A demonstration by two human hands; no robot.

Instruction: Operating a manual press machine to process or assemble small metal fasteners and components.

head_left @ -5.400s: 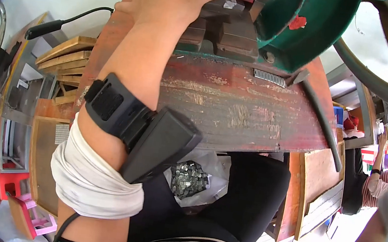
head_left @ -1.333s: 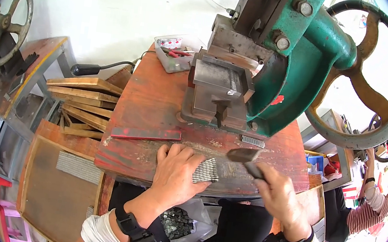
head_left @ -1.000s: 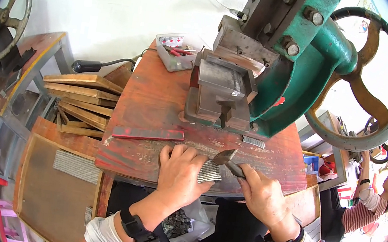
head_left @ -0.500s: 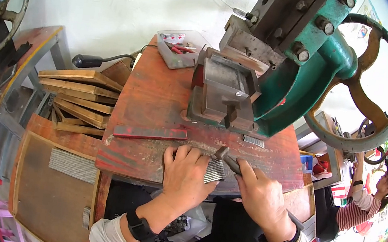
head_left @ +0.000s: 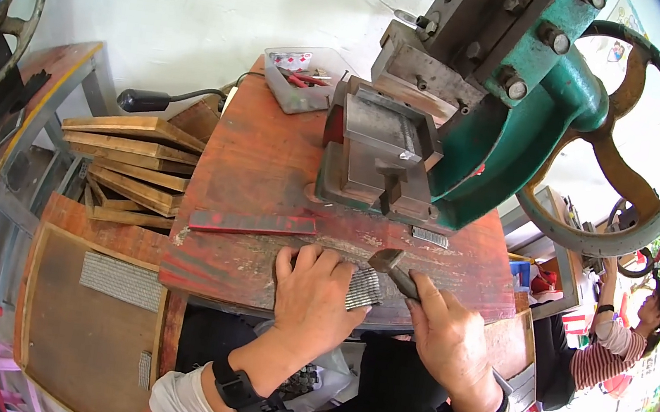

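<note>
My right hand (head_left: 451, 334) is closed round the handle of a hammer (head_left: 386, 259). Its dark metal head is raised just above the bench near a grey ridged block (head_left: 364, 289), apart from it. My left hand (head_left: 314, 291) presses that block down close to the front edge of the bench, fingers curled over its left part and thumb along its near side. The covered part of the block is hidden. Left of this hand, a red-and-grey bar (head_left: 253, 223) lies flat on the bench.
A green press (head_left: 514, 138) with a large handwheel (head_left: 653, 223) stands on the worn red bench (head_left: 260, 163). A small ridged strip (head_left: 430, 237) lies by its base. Behind is a plastic bin (head_left: 305, 90); left are stacked wooden trays (head_left: 145, 150). Another person (head_left: 620, 344) works at right.
The hammer head has moved slightly right and turned, with my right hand shifting a little. My left hand stays on the ridged block. The whole view has drifted slightly.
</note>
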